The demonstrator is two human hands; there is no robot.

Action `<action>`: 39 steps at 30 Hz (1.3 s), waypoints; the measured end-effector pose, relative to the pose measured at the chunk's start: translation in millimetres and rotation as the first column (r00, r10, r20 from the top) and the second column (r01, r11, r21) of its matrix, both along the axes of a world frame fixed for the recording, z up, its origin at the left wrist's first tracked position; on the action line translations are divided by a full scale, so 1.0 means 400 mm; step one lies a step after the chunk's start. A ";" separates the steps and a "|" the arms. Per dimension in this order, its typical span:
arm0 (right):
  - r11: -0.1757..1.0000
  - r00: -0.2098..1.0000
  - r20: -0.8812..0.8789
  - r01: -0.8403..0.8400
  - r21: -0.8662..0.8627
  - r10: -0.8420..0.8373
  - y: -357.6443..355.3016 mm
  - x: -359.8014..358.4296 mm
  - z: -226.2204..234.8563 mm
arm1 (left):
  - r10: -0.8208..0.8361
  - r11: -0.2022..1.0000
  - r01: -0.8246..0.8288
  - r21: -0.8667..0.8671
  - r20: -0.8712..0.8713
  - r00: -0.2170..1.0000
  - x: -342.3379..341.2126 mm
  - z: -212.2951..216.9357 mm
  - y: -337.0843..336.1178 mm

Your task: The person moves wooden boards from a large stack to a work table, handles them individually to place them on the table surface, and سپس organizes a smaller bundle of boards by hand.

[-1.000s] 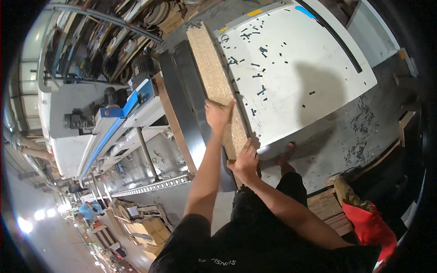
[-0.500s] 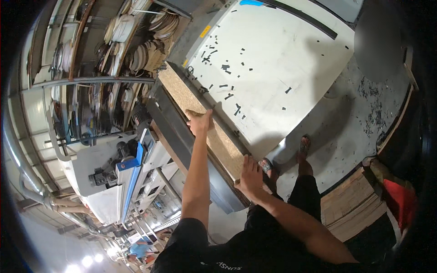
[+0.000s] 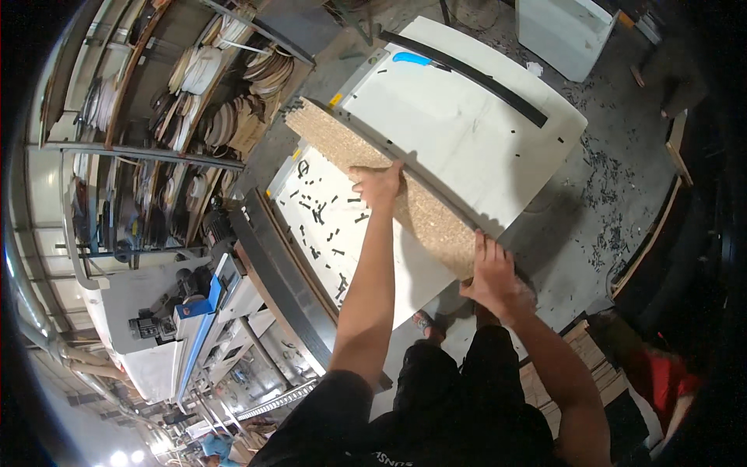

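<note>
One board [image 3: 432,224], gripped by left hand [image 3: 380,187] and right hand [image 3: 496,278], was apparently being positioned over the counter [image 3: 482,140], next likely needing steadiness.

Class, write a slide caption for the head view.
Left hand and right hand grip a long, speckled tan chipboard piece over a white tabletop scattered with small black scraps.

Black shirt [image 3: 459,440] (short-sleeved), black shorts [image 3: 492,362].

A long, speckled tan board [image 3: 429,208] is held at a slant. A white table [image 3: 467,128] is crossed by it.
</note>
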State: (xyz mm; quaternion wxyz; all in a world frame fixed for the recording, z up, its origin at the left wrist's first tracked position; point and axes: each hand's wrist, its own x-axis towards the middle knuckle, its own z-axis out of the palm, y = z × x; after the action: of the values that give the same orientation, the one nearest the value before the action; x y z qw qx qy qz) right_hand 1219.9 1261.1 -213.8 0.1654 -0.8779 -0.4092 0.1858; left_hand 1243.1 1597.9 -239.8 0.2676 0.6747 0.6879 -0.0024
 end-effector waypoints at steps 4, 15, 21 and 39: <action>0.999 0.999 -0.048 0.013 -0.048 -0.016 -0.022 0.099 -0.010 | -0.009 1.000 0.009 0.014 -0.012 1.000 0.111 0.035 -0.066; 0.988 0.982 -0.113 0.150 -0.018 -0.151 -0.112 0.081 0.003 | -0.113 0.985 0.159 -0.069 0.439 0.891 -0.110 -0.037 0.058; 0.648 0.637 -0.273 0.759 0.057 -0.721 -0.234 -0.049 -0.098 | -0.085 0.995 0.096 0.036 0.816 0.572 -0.351 -0.146 0.799; -0.180 -0.272 -0.911 0.958 -0.224 -0.311 -0.222 -0.066 -0.102 | 0.125 0.439 0.789 -0.430 0.899 0.420 0.138 -0.069 1.183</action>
State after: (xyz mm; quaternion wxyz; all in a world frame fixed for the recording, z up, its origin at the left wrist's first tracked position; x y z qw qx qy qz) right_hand 1193.5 1172.4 -254.4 0.7084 -0.5474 0.3970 0.2024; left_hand 1298.1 2071.1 -267.2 0.8374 0.5089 0.1886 -0.0651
